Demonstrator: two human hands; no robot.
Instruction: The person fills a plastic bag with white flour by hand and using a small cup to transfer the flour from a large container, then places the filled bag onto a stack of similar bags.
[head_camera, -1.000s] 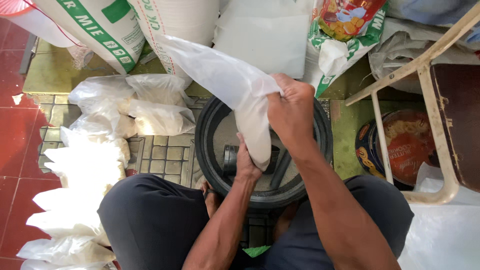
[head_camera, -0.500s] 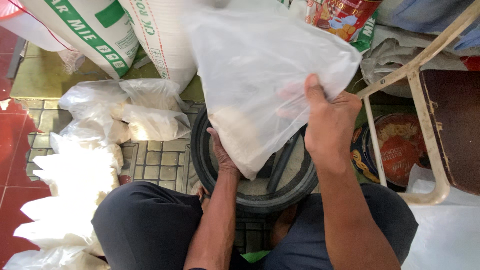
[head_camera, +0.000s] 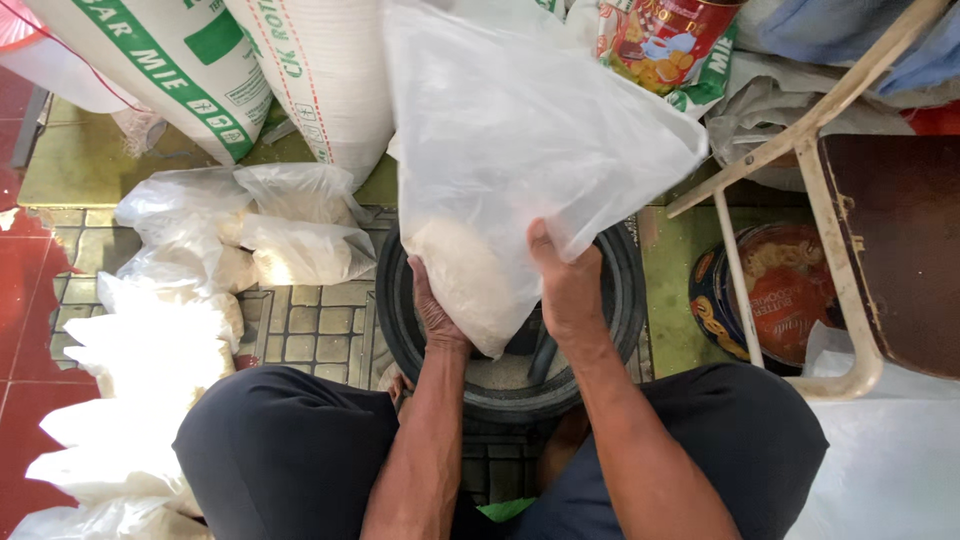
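At centre frame, the bag (head_camera: 520, 130) has ballooned open since a moment ago, powder settled low; left hand (head_camera: 432, 305) cups its underside, right hand (head_camera: 570, 290) grips its side.

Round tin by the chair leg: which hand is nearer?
Right. The right hand grips the clear bag on the tin's side; the left hand supports the bag's bottom, farther away.

Head camera, straight down, close over lap
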